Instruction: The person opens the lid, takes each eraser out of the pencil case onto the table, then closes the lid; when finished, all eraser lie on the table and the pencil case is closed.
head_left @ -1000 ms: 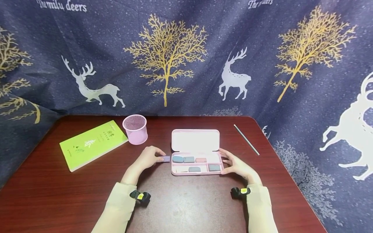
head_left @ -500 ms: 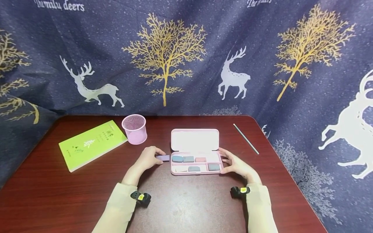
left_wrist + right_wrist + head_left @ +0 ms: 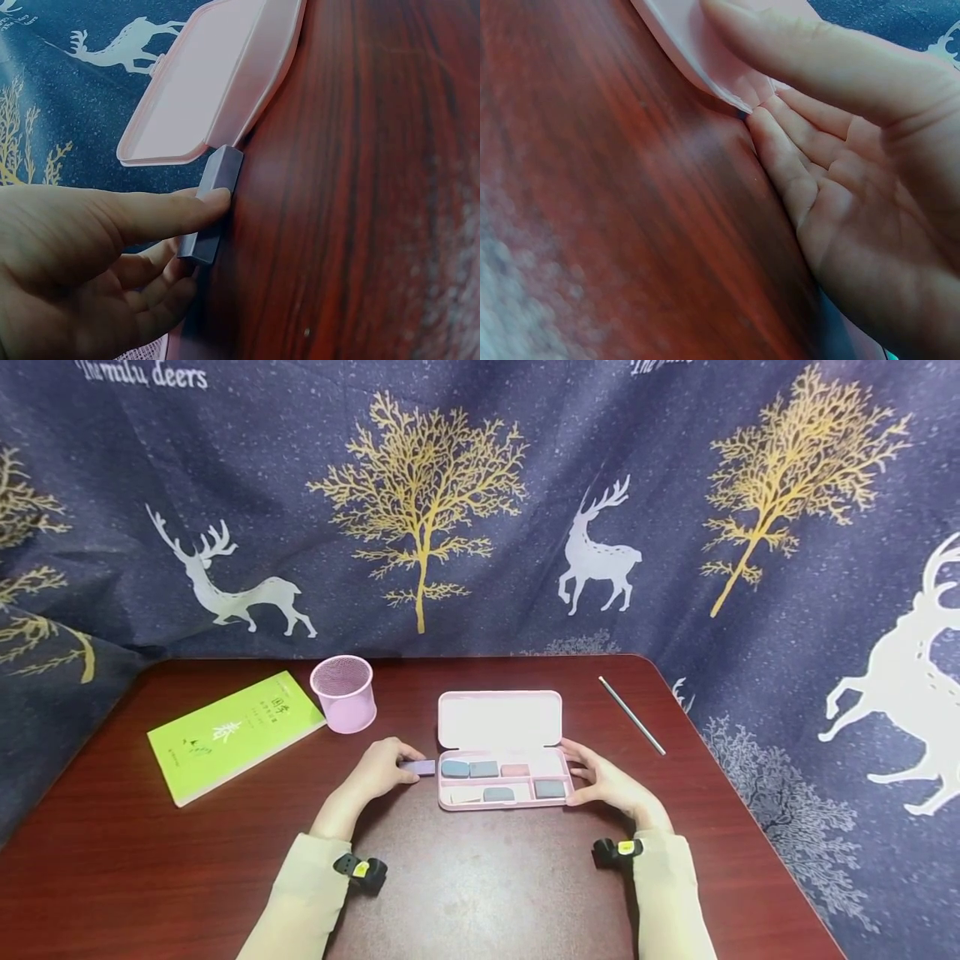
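Observation:
In the head view, my left hand [image 3: 384, 767] pinches a lavender rectangular block [image 3: 422, 767], eraser-like in size, between thumb and fingers. It lies just left of an open pink pencil case [image 3: 450, 805]. The left wrist view shows the thumb on one face of the block [image 3: 220, 176], its end near the case. My right hand [image 3: 611, 783] holds the case's right end, thumb at the front corner and fingers farther back. Inside the case's compartments are several small blocks: blue-grey ones [image 3: 483, 769], a pink one [image 3: 515, 770] and a whitish piece [image 3: 465, 796].
A pink mesh pen cup [image 3: 347, 710] stands at the back left, beside a green book [image 3: 236, 735]. A thin pale-green pencil-like stick [image 3: 632, 716] lies at the back right. Behind the dark red table [image 3: 187, 868] hangs a blue cloth with deer and trees.
More of the lavender block shows between my left thumb and fingers than one second ago. The case and my right hand stay put, and the head view has shifted slightly.

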`<state>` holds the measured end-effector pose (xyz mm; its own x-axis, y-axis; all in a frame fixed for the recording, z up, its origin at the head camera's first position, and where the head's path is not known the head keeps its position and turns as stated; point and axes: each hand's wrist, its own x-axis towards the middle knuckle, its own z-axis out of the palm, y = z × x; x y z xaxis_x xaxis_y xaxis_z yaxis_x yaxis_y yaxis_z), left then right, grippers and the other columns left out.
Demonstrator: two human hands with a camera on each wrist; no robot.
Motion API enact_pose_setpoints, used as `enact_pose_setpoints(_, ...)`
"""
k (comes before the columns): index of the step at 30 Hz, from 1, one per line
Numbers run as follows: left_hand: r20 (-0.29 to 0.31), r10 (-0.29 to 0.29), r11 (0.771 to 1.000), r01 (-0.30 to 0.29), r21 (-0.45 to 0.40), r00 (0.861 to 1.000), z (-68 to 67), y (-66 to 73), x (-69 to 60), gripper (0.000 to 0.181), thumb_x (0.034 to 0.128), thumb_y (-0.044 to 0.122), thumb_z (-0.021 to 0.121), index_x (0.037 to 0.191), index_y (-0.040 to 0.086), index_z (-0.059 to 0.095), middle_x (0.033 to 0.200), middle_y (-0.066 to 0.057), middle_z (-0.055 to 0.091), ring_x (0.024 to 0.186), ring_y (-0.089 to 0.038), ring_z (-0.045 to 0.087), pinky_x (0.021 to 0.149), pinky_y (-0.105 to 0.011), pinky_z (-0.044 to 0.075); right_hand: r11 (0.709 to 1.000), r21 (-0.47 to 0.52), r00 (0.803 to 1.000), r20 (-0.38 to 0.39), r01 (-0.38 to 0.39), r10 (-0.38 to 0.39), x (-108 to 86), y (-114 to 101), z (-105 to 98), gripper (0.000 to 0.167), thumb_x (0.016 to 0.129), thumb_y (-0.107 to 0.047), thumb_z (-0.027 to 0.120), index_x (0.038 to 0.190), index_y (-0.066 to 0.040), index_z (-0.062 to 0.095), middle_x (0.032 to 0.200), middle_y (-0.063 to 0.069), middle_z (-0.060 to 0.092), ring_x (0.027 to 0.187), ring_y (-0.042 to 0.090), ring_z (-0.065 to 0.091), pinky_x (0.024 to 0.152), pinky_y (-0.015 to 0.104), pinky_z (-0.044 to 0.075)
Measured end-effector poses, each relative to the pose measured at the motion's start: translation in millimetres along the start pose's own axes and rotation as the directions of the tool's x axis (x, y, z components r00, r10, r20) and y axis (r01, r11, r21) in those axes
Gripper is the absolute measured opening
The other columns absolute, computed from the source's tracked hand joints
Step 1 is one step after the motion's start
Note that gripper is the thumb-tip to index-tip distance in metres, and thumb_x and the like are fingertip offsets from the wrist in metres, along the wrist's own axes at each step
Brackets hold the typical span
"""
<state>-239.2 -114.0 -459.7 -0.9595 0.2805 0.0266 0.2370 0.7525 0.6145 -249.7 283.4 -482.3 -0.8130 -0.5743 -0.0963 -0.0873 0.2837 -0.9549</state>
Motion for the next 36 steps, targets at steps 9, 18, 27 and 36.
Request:
enact_pose_setpoints(9,-0.005,-0.009,0.999,0.009,-0.032,1.000,1.5,-2.3,-2.2,0.027,0.0750,0.004,0.080,0.101,0.002,0.073,0.090,-0.011,0.069,0.083,-0.022,0.061,0.077,-0.038,0.051,1.000,-0.009,1.000,0.003,-0.008,0.009,0.9,0,0,0.099,0.079,-0.005,0.078,0.154,0.002,0.014,0.156,0.030,0.021,0.139,0.052,0.028,0.096,0.012,0.043)
enact_pose_setpoints(18,-0.009,-0.012,0.999,0.011,-0.048,1.000,1.0,-2.5,-3.6,0.022,0.0757,0.005,0.080,0.097,0.002,0.073,0.090,-0.011,0.070,0.084,-0.022,0.062,0.079,-0.039,0.051,1.000,-0.011,1.000,0.006,-0.002,0.002,1.9,0,1,0.099,0.078,-0.005,0.078,0.153,0.003,0.014,0.155,0.031,0.023,0.139,0.052,0.028,0.096,0.012,0.044)
enact_pose_setpoints(27,-0.071,0.008,0.996,-0.014,-0.089,0.997,-1.4,-0.5,-1.6,0.029,0.0787,0.013,0.078,0.104,-0.001,0.070,0.095,-0.014,0.071,0.091,-0.029,0.065,0.085,-0.043,0.052,1.000,-0.009,1.000,0.004,-0.004,0.004,2.9,0,1,0.099,0.079,-0.005,0.078,0.154,0.003,0.014,0.155,0.031,0.022,0.139,0.052,0.028,0.096,0.012,0.044)
enact_pose_setpoints(36,-0.176,0.067,0.994,-0.082,-0.078,0.982,6.0,27.6,2.8,0.019,0.0849,0.011,0.073,0.102,0.003,0.071,0.093,-0.011,0.072,0.090,-0.026,0.067,0.085,-0.042,0.053,1.000,-0.025,1.000,-0.012,-0.018,0.017,1.8,2,-1,0.098,0.079,-0.006,0.078,0.154,0.000,0.015,0.156,0.029,0.022,0.140,0.051,0.027,0.096,0.012,0.043)
